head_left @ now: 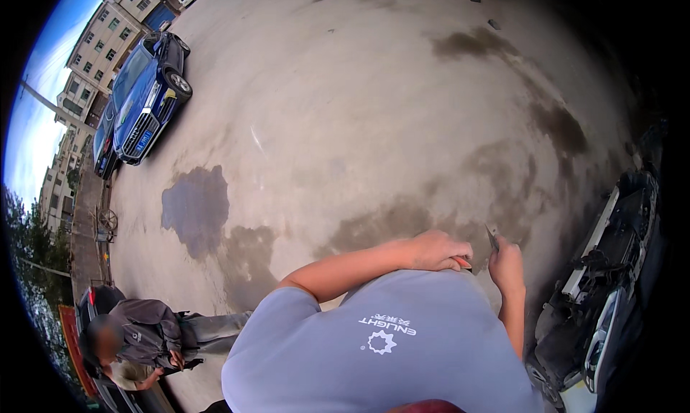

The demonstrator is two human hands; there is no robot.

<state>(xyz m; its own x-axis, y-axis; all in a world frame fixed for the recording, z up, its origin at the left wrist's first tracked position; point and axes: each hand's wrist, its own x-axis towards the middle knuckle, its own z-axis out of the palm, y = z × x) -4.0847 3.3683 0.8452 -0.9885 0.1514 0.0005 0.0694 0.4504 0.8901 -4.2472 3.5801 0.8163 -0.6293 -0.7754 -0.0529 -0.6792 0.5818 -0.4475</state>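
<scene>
My left hand (437, 251) is in front of my body, its forearm crossing from the left. Its fingers are closed around a small orange-red object (461, 262), mostly hidden by the fingers, so I cannot make out its kind. To the right, apart from it, my right hand (507, 263) is closed around a thin, dark, pointed tool (491, 239) like a narrow blade. The tool's tip points up and a little left, away from my body. Both hands are above the concrete ground, close to the front of my grey shirt (402, 341).
At right stands a car with its front end stripped (596, 283), its inner parts exposed. Another person (147, 334) stands at lower left beside a dark vehicle (108, 298). A blue car (140, 100) is parked at upper left. Wet patches (195, 210) mark the concrete.
</scene>
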